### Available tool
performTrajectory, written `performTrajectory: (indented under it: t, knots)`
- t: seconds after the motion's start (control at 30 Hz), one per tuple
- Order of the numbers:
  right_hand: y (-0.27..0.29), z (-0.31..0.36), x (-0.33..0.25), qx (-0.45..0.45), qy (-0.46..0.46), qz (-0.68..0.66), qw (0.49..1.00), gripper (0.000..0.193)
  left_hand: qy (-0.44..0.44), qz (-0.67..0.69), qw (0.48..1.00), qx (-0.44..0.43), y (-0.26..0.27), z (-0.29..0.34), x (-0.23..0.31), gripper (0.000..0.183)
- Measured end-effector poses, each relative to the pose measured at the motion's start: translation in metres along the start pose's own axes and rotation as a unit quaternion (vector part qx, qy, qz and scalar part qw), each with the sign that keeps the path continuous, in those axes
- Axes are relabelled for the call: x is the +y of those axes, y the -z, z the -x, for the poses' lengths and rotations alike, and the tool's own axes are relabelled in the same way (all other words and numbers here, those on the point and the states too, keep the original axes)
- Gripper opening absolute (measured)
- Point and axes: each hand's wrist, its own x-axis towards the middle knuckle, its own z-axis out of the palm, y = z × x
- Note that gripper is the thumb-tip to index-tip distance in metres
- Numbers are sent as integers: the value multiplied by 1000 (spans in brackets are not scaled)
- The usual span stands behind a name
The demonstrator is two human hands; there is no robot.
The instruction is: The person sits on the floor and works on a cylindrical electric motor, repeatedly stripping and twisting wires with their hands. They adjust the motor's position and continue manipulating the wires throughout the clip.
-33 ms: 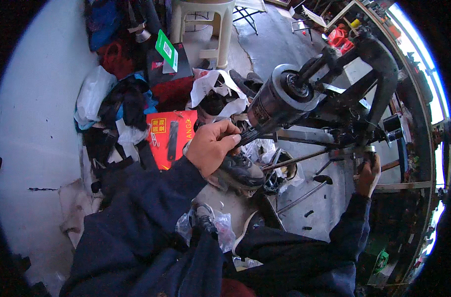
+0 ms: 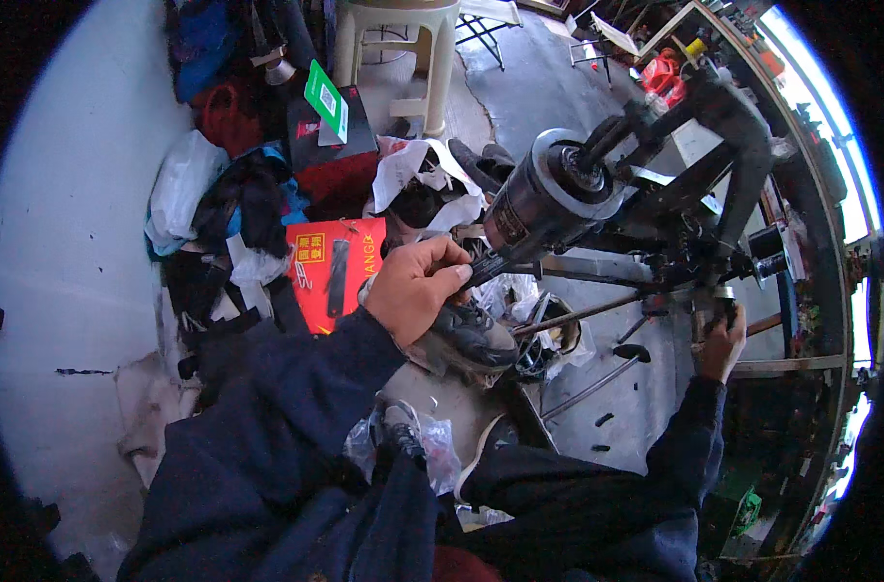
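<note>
Head view: left hand [image 2: 418,296] pinches dark narrow piece [image 2: 488,267], black cylinder [image 2: 534,209] just beyond; right hand [image 2: 721,347] round silver-topped handle [image 2: 722,292]. Likely two-handed holding step; next needs steady pinch.

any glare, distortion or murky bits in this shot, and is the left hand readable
In the head view, glare washes out the bright strip at far right; in the same head view, the wide lens bows the shelf frame toward the rim; also in the head view, the dark sleeves lose detail, though the left hand reads clearly.
</note>
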Motion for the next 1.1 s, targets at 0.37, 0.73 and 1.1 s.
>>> performTrajectory:
  t: [0.37,0.73,1.1]
  knots:
    - [-74,53,16,-278,-146,-40,949,33,-19,0,1000,16,-2,-2,-1,8]
    - [-41,-6,91,-50,-86,-89,991,27,-4,39,999,6,-5,-2,4,7]
    - [-12,8,-17,-14,65,51,996,17,12,18,1000,-6,-5,-3,5,9]
